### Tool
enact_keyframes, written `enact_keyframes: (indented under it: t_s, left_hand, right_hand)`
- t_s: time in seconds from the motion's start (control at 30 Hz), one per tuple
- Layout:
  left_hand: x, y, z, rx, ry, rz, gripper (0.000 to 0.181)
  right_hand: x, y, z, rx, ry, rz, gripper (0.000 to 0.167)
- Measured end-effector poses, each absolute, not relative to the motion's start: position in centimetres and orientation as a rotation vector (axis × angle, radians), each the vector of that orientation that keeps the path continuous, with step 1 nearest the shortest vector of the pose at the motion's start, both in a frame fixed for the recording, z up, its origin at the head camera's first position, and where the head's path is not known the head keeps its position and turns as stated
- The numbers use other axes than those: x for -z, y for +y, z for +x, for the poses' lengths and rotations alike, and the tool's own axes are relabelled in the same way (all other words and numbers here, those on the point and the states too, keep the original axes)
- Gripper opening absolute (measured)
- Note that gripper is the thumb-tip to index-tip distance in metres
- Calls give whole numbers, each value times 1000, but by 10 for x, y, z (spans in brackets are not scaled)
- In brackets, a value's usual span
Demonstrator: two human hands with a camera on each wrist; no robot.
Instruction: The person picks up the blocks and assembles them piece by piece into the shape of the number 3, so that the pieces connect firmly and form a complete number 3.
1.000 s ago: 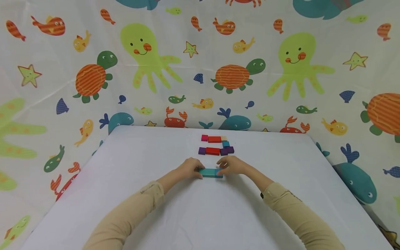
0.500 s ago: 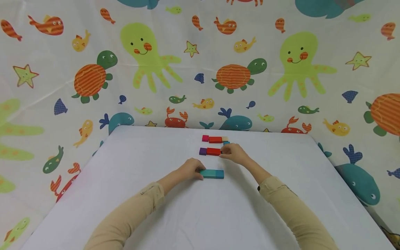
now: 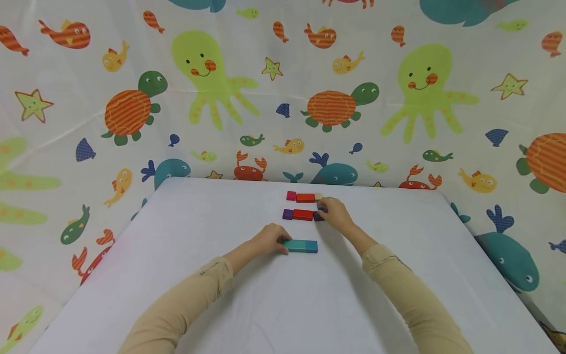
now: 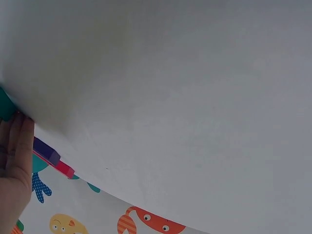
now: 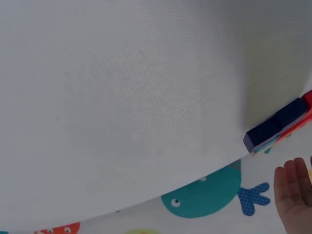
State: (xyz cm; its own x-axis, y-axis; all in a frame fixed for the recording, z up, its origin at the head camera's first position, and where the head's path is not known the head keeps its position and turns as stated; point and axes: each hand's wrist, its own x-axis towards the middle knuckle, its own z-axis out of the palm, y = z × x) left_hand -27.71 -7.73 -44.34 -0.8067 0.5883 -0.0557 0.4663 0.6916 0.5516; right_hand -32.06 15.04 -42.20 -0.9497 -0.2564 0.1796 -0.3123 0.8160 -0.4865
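Observation:
The left hand (image 3: 268, 239) pinches the left end of a long teal block (image 3: 296, 246), thumb in front and fingers behind. A small blue block (image 3: 311, 247) touches its right end. In the left wrist view, the left hand (image 4: 17, 161) has its fingers against the teal block (image 4: 6, 106). Farther back, the right hand (image 3: 338, 215) reaches over the right end of the block rows, hiding part of a blue block and a purple block (image 3: 318, 216). The right wrist view has the right hand (image 5: 294, 195) with extended fingers beside two dark purple blocks (image 5: 263, 133), no block visible in its grasp.
A purple cube (image 3: 288, 214) and a red block (image 3: 302, 215) lie in the nearer row. Behind them are a pink cube (image 3: 291, 195), another red block (image 3: 305, 198) and a beige cube (image 3: 318, 196). A patterned curtain (image 3: 283, 142) hangs behind the white table (image 3: 221, 211).
The right hand has left the small blue block and moved back to the right end of the block rows. The left hand has stayed at the teal block.

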Motion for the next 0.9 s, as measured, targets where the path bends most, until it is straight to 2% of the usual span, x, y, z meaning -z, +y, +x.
enact_keyframes:
  t_s: [0.2, 0.73, 0.9]
  left_hand:
    - [445, -77, -276, -764, 2676, 845, 36]
    - [437, -75, -275, -757, 2682, 825, 36]
    - [439, -76, -277, -753, 2671, 808, 36]
  right_hand:
    - [426, 153, -328, -744, -2900, 363, 24]
    - [429, 148, -354, -684, -2937, 21, 48]
    - [434, 145, -364, -661, -2955, -9, 40]
